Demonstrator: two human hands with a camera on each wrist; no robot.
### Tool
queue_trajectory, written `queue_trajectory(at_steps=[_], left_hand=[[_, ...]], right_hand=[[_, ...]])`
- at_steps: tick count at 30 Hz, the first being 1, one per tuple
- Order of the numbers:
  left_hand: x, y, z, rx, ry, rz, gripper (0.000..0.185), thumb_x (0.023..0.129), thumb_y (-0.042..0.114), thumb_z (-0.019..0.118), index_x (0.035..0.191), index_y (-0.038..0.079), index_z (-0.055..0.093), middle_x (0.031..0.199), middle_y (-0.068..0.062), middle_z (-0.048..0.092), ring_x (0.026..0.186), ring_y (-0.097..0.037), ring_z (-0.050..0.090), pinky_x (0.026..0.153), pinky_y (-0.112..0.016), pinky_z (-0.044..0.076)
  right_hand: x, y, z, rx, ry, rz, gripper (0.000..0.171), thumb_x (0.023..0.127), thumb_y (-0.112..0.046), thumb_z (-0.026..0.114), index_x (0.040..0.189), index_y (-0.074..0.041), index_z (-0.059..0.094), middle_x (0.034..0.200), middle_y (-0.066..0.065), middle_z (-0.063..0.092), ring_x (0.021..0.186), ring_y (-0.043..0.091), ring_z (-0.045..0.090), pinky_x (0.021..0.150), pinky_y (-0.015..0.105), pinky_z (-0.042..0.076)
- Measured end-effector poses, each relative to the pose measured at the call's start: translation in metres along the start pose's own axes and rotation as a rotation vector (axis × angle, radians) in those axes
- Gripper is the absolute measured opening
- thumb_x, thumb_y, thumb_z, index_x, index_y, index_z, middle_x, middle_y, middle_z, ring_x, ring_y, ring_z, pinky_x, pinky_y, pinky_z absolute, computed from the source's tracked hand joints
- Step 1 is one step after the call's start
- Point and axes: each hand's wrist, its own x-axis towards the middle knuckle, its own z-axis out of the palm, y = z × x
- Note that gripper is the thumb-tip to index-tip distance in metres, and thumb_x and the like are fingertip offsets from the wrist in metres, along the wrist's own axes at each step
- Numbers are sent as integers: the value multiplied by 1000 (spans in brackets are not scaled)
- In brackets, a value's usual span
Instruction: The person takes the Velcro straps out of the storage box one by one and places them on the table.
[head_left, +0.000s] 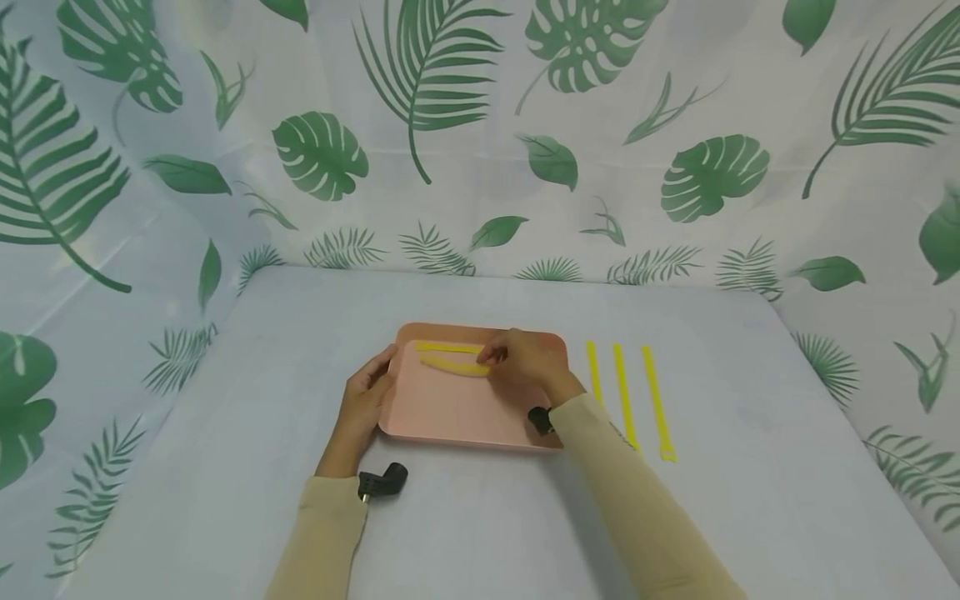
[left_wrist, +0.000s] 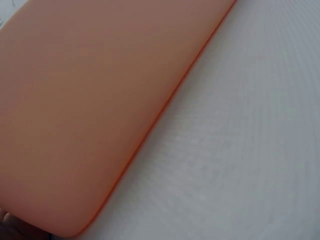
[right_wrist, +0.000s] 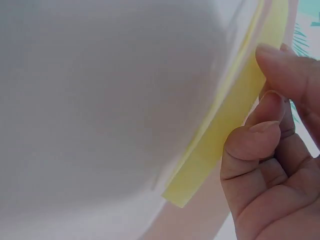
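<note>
A shallow pink tray (head_left: 450,417) lies on the table, its side wall (left_wrist: 100,100) filling much of the left wrist view. My left hand (head_left: 365,406) grips the tray's left edge. Over the tray's back right part, my right hand (head_left: 521,358) pinches a flat yellow strap (head_left: 453,367) between thumb and fingers. In the right wrist view that strap (right_wrist: 220,120) runs past the fingertips (right_wrist: 265,132) to a square-cut end. Behind it, another yellow strap (head_left: 442,347) lies along the tray's back side, its right part hidden by the right hand.
Right of the tray lie three more yellow straps, side by side; the outermost strap (head_left: 655,400) has a wider end towards me. The right sleeve (head_left: 637,492) covers part of the others. A leaf-patterned cloth (head_left: 480,200) rises behind the pale table (head_left: 315,317).
</note>
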Motion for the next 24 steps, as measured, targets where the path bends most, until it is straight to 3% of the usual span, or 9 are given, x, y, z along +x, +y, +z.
queue_trajectory(at_steps=[5,8,14,24], left_hand=[[0,0,-1,2,6,-2,52,108,1,54,160,0,50,168,-19,43,156,-31,39,115,-20,42],[0,0,-1,-1,3,5,52,108,0,53,160,-1,49,168,-20,43,155,-31,39,106,-12,43],[-1,0,-2,-6,-3,12,52,108,-1,52,160,-2,48,168,-21,43,155,-32,39,105,-11,43],[-1,0,1,-15,-8,0,52,108,0,54,160,-1,48,168,-19,43,154,-31,40,102,-10,45]], right_hand=[[-6,-5,-9,-24,30,-48,22,97,9,64,107,1,83,106,13,78,91,24,62,82,33,52],[-9,-9,-14,-62,51,-23,24,98,4,64,106,-5,84,109,10,76,91,24,59,80,35,51],[-16,-14,-18,-90,91,24,17,99,-3,70,101,-12,84,102,5,70,87,23,57,73,35,45],[-33,-12,-24,-10,171,-129,15,98,5,68,98,-2,81,101,9,73,89,25,58,79,37,50]])
